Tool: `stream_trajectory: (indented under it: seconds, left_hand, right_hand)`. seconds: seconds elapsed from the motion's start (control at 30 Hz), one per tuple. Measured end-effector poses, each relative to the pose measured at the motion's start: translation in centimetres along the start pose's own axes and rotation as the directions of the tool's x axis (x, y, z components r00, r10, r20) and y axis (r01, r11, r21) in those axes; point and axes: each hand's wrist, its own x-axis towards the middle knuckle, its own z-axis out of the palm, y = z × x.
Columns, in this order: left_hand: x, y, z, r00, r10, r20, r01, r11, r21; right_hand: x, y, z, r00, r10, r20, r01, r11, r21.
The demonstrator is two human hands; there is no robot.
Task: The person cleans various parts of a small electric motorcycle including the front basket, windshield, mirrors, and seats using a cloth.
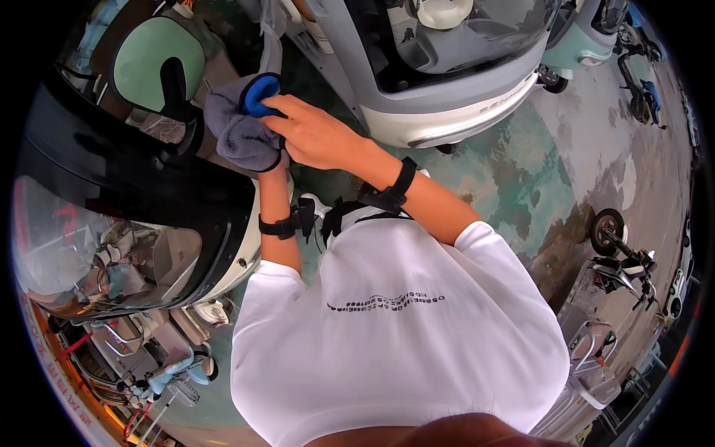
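A bunched grey microfibre cloth [243, 134] with black edging is held at the upper left, in front of my body. My left hand [284, 161] supports it from below; most of that hand, its fingers included, is hidden by the cloth. From the right, my right hand [313, 133] pinches a round blue piece of fabric [260, 96] with a dark rim at the cloth's top. Whether the blue piece is separate or part of the cloth cannot be told. Both wrists wear black straps.
At left stands a small vehicle's black-framed windscreen [151, 262], with a green-backed mirror [151, 64] above it. A grey and white vehicle [424, 112] is ahead. A motorcycle [625, 257] and metal-framed seats [592, 357] are at right; blotched green floor [503, 184] lies between.
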Motion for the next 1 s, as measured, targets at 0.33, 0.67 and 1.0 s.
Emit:
stream_trajectory:
  seconds: [0.33,0.67,1.0]
  left_hand:
    - [1.3,-0.6,24.9,0.849,0.238,0.471,-0.525,0.282,0.803]
    - [-14.7,-11.1,25.7,0.745,-0.253,0.618,-0.367,0.619,0.695]
    - [-1.3,-0.8,33.5,0.906,0.155,0.393,-0.388,0.675,0.628]
  right_hand:
    - [-11.1,9.2,-18.6,0.911,0.395,-0.117,-0.406,0.910,-0.082]
    - [-22.1,12.9,-26.1,0.625,0.485,0.612,-0.553,0.828,-0.092]
    - [-9.0,13.0,-32.6,0.876,0.460,0.147,-0.481,0.859,0.177]
